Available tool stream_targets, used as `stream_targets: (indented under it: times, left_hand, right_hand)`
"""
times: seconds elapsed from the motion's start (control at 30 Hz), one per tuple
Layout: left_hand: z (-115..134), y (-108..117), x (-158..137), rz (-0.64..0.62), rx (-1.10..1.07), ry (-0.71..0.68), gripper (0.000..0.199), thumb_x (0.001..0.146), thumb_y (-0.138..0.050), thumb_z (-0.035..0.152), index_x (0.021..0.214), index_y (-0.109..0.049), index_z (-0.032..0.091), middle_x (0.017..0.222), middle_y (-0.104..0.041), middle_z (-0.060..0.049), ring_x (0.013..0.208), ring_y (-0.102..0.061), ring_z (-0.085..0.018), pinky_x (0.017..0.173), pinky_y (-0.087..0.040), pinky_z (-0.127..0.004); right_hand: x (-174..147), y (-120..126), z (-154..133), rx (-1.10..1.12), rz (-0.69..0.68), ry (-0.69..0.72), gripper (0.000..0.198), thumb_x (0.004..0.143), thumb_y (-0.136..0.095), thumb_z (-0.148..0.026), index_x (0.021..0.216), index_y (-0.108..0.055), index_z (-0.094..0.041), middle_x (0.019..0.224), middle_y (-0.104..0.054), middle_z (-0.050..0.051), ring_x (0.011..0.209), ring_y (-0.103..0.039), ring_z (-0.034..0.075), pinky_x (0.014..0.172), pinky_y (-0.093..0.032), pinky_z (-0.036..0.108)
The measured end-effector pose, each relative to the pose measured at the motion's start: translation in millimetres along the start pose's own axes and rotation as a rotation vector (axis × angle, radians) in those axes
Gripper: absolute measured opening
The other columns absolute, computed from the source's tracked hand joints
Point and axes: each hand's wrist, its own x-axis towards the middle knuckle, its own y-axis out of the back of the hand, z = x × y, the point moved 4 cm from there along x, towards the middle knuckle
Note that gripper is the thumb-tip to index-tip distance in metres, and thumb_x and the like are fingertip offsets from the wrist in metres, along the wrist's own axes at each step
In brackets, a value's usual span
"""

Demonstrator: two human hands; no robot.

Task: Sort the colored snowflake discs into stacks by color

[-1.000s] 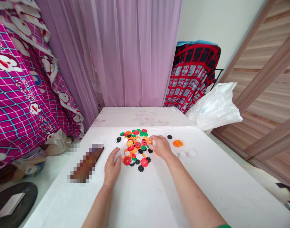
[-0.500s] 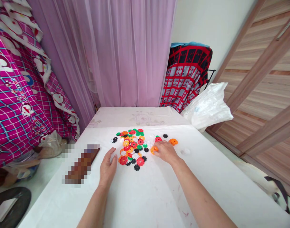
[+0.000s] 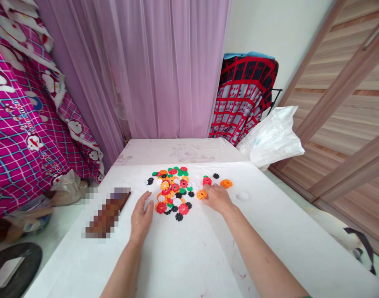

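Observation:
A heap of small notched plastic discs (image 3: 173,188) in red, orange, green, black and white lies on the white-covered table. My left hand (image 3: 142,215) rests just left of the heap, fingers loosely curved and apart from the thumb, holding nothing. To the right of the heap, the bent fingers of my right hand (image 3: 217,198) are at the right edge of an orange disc (image 3: 201,195); the fingertips are partly hidden. Red discs (image 3: 207,181) lie just beyond that hand. Farther right are more orange discs (image 3: 226,183) and pale white ones (image 3: 243,196).
A lone black disc (image 3: 216,176) lies behind my right hand. A blurred-out brown object (image 3: 105,215) sits at the table's left. Beyond the right edge stands a white plastic bag (image 3: 271,136). A purple curtain (image 3: 170,70) hangs behind the table (image 3: 183,256).
My right hand's fingers have drawn slightly back to the right, so more of the orange disc shows. My left hand has hardly moved. The view has shifted a little.

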Motion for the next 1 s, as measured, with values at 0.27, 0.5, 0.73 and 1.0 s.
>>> stream_targets:
  times: [0.27,0.5,0.73,1.0]
  left_hand:
    - [-1,0,1,-0.004,0.009,-0.017,0.036,0.085,-0.052,0.035,0.117,-0.062,0.023,0.131,-0.061,-0.006,0.122,-0.054,-0.023,0.107,-0.04,-0.043]
    - [-3,-1,2,-0.001,0.043,-0.046,0.035,0.086,-0.05,0.036,0.116,-0.062,0.023,0.13,-0.062,-0.006,0.122,-0.055,-0.022,0.108,-0.04,-0.041]
    - [-5,-8,2,-0.029,0.242,-0.173,0.035,0.084,-0.045,0.03,0.111,-0.066,0.021,0.125,-0.065,-0.008,0.117,-0.059,-0.024,0.104,-0.044,-0.043]
    - [9,-13,-12,-0.168,0.418,-0.333,0.032,0.084,-0.052,0.035,0.11,-0.069,0.026,0.118,-0.069,-0.005,0.118,-0.057,-0.027,0.105,-0.042,-0.049]
  right_hand:
    - [0,0,-2,0.01,0.007,-0.031,0.024,0.079,-0.057,-0.027,0.1,-0.063,-0.017,0.094,-0.07,0.012,0.095,-0.061,0.025,0.072,-0.038,0.031]
    - [-27,11,-7,0.139,0.108,-0.077,0.015,0.086,-0.049,-0.023,0.09,-0.064,-0.021,0.092,-0.07,0.006,0.09,-0.061,0.019,0.069,-0.036,0.026]
    - [-59,-37,-49,0.435,0.194,0.069,0.018,0.082,-0.048,-0.016,0.079,-0.064,-0.024,0.079,-0.07,-0.002,0.073,-0.062,0.012,0.066,-0.036,0.021]
    - [-56,-48,-42,0.583,0.274,0.034,0.018,0.084,-0.049,-0.023,0.08,-0.065,-0.026,0.075,-0.069,-0.004,0.07,-0.062,0.013,0.066,-0.039,0.021]
